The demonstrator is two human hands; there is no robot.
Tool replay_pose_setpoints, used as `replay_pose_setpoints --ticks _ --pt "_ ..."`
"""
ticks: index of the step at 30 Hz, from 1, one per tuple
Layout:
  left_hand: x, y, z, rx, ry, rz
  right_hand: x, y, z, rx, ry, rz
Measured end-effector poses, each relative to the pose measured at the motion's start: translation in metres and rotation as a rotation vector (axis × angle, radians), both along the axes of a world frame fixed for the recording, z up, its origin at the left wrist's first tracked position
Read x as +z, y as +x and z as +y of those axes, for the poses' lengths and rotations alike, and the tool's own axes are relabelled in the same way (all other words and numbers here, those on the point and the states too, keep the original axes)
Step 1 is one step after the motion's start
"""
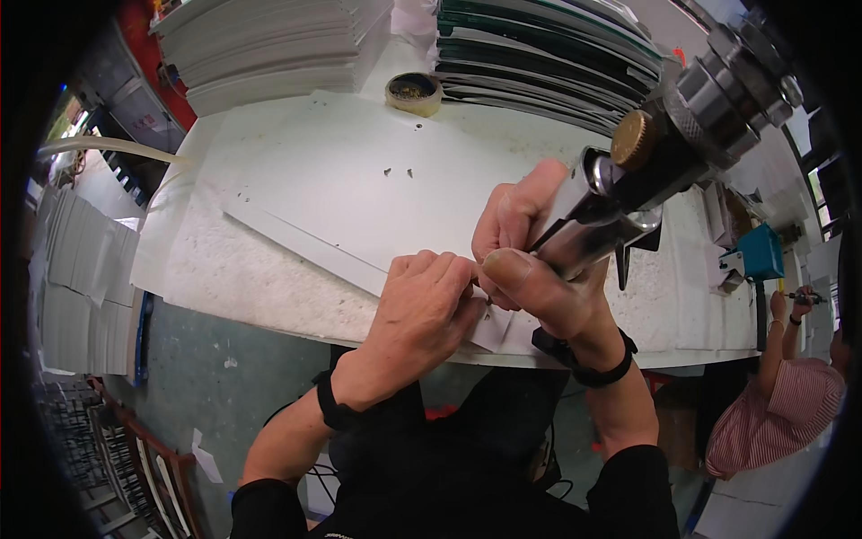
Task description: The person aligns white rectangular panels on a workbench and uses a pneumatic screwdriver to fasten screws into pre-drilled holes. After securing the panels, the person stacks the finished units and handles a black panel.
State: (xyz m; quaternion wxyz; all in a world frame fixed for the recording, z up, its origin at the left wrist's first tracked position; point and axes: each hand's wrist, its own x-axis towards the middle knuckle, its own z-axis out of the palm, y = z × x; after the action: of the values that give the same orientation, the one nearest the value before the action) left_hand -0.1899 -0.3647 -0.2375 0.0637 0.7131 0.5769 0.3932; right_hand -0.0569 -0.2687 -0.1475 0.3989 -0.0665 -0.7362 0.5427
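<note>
My right hand (548,278) is wrapped round a silver and black power tool (664,153), which looks like an air screwdriver with a brass knob. Its body leans up toward the right, and its tip is hidden by my fingers. My left hand (422,305) is closed with bent fingers over the near end of a long white strip (305,247). The fingertips of both hands meet above that end, and any small part between them is hidden. The strip lies slantwise across the white worktable (269,153). Two small screws (387,172) lie beyond my left hand.
A round tub (414,93) of small metal parts stands at the back. Behind it rise stacks of white sheets (269,54) and dark-edged sheets (539,63). More white stacks (85,278) stand at the left. A co-worker in a striped shirt (777,409) holds a tool at the right.
</note>
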Motion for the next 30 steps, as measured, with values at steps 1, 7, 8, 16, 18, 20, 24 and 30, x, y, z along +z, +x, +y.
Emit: replay_pose_setpoints --ticks 1,7,8,16,18,20,24,30 --pt "0.002 -0.001 -0.001 -0.001 -0.008 0.001 0.002 -0.001 -0.001 0.013 -0.01 0.005" --pt "0.028 -0.024 -0.013 0.09 -0.059 -0.068 0.037 0.012 0.005 0.066 -0.087 0.209" --pt "0.03 -0.036 -0.014 0.148 -0.071 -0.079 0.041 0.017 0.01 0.047 -0.062 0.219" --pt "0.038 -0.106 0.044 0.265 0.009 0.277 0.043 0.037 0.036 -0.218 -0.091 0.247" --pt "0.037 -0.096 0.055 0.235 -0.006 0.341 0.041 0.042 0.042 -0.234 -0.091 0.259" --pt "0.033 -0.09 0.066 0.262 -0.09 0.334 0.042 0.047 0.047 -0.271 -0.076 0.26" --pt "0.031 -0.088 0.08 0.277 -0.185 0.371 0.043 0.056 0.058 -0.251 -0.057 0.277" --pt "0.037 -0.075 0.077 0.106 -0.046 0.405 0.04 0.057 0.069 -0.255 -0.115 0.327"
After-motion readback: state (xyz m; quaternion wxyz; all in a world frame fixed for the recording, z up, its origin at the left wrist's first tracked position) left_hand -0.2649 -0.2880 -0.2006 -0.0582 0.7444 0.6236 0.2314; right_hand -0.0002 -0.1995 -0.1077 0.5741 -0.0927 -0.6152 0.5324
